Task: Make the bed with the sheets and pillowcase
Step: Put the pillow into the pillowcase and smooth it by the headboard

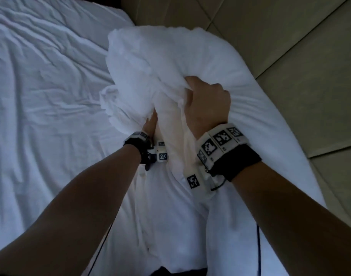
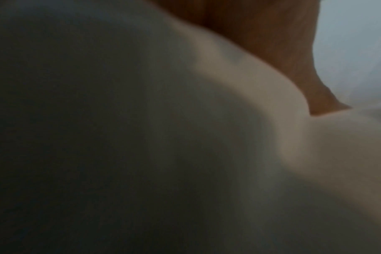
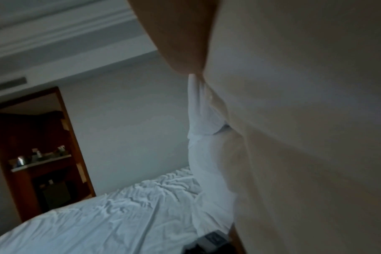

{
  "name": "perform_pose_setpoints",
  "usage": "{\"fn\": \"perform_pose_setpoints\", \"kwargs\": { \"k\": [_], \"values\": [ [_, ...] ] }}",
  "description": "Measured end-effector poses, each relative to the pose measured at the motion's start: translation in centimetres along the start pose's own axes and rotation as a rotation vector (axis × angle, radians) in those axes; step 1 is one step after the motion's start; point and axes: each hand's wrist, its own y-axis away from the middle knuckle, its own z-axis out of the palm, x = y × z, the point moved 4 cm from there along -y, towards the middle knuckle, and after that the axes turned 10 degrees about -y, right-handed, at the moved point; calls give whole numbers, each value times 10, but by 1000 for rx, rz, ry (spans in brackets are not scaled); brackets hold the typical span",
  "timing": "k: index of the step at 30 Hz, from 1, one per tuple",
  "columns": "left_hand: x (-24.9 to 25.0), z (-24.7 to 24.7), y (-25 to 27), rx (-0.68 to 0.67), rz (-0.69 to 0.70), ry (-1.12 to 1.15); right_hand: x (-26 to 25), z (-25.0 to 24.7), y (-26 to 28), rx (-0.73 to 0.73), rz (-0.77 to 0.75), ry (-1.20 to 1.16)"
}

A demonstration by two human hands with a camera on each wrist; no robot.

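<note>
A white pillowcase is bunched over the far end of a cream pillow, which lies near the bed's right edge. My right hand grips a fistful of the pillowcase's gathered edge from above. My left hand reaches in under the bunched fabric at the pillow's left side, and its fingers are hidden. The left wrist view shows only part of the left hand against the blurred pillow. In the right wrist view the pillowcase hangs beside the pillow below my right hand.
A wrinkled white sheet covers the mattress to the left. A padded beige headboard runs along the right. In the right wrist view, a dark wooden doorway with a shelf stands beyond the sheet.
</note>
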Motion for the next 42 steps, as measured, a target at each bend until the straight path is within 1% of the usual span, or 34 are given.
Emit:
{"fn": "perform_pose_setpoints", "kwargs": {
  "k": [1,3,4,6,7,8,11,13,14,15,16,17,18,20,21,22,23,25,26,28,29,31,32,34,36,38,40,42],
  "values": [
    [3,2,4,-24,-16,14,1,3,0,-25,5,5],
    [15,-3,44,33,-82,56,0,12,4,-79,18,-12],
    [11,-9,51,60,-139,64,-2,16,6,-97,32,-37],
    [11,-20,71,75,-189,71,-3,27,9,-148,55,-102],
    [9,-26,75,80,-210,58,-4,33,10,-179,55,-123],
    [0,-34,65,101,-239,49,-4,39,12,-210,50,-111],
    [-19,-48,57,116,-307,15,-5,46,21,-339,47,-23],
    [-12,-51,71,121,-311,-47,-4,39,27,-416,61,-28],
    [-3,-51,85,157,-323,-102,-3,34,29,-454,73,-43],
    [20,-45,115,160,-337,-130,-2,28,31,-490,86,-62],
    [45,-39,144,184,-340,-217,-1,22,32,-525,99,-85],
    [70,-34,167,175,-297,-333,1,15,34,-554,109,-107],
    [86,-32,181,169,-268,-498,2,7,36,-573,106,-126],
    [117,-36,200,263,-156,-790,7,-9,39,-574,82,-161],
    [133,-37,206,340,-84,-861,11,-16,40,-565,78,-178],
    [148,-34,215,380,-51,-942,16,-24,42,-560,88,-192],
    [163,-29,220,392,-5,-1031,23,-29,44,-561,112,-204],
    [185,-18,223,402,28,-1075,39,-35,48,-567,168,-224],
    [194,-12,225,399,2,-1043,48,-36,49,-563,195,-231],
    [206,-1,224,411,12,-1039,66,-39,51,-555,233,-235],
    [212,8,225,400,24,-1116,75,-41,52,-561,247,-237],
    [222,31,227,375,-38,-1282,93,-45,48,-573,264,-241],
    [229,41,226,419,-79,-1345,103,-47,45,-583,272,-251],
    [244,60,221,531,-98,-1251,121,-47,35,-600,280,-281],
    [255,83,210,547,-86,-1165,141,-45,23,-623,289,-331],
    [259,111,196,454,-79,-1216,162,-40,7,-651,310,-404],
    [259,133,182,352,-138,-1305,184,-31,-11,-707,334,-451],
    [252,140,164,266,-201,-1351,204,-18,-27,-794,359,-461]
  ]
}}
